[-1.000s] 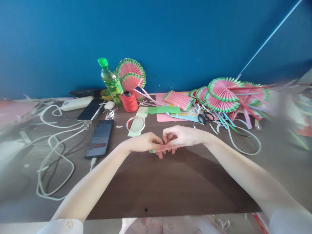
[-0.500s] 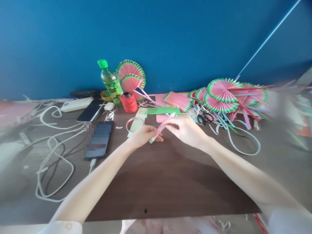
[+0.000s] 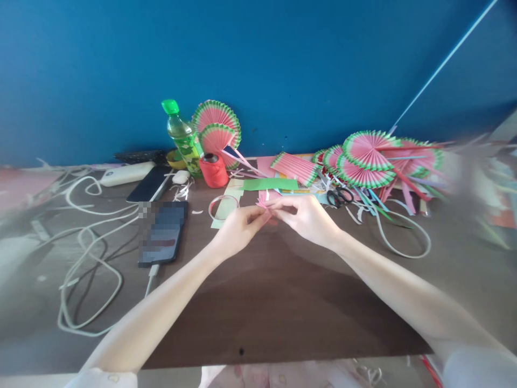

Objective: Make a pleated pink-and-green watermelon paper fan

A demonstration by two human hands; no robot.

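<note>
Between my two hands is a narrow folded strip of pink paper (image 3: pixel 263 204), mostly hidden by the fingers. My left hand (image 3: pixel 245 224) pinches it from the left, thumb and forefinger together. From the right, my right hand (image 3: pixel 297 214) grips it too, its fingertips touching those of the left. Just behind the hands lie a green paper strip (image 3: pixel 270 185) and pale green paper (image 3: pixel 222 216). A roll of clear tape (image 3: pixel 211 210) rests on that pale paper, left of my left hand.
Finished pink-and-green paper fans (image 3: pixel 368 151) pile up at the right, near black scissors (image 3: pixel 340 197). A pleated pink sheet (image 3: pixel 296 167) lies behind. Left stand a red thread spool (image 3: pixel 214 171) and a green-capped bottle (image 3: pixel 181 132); a phone (image 3: pixel 165 233) and looping white cables (image 3: pixel 89 269) lie nearer.
The folded pink paper has turned from a long slanted strip to a mostly hidden piece. Both hands have drawn together, and their fingertips now meet on it.
</note>
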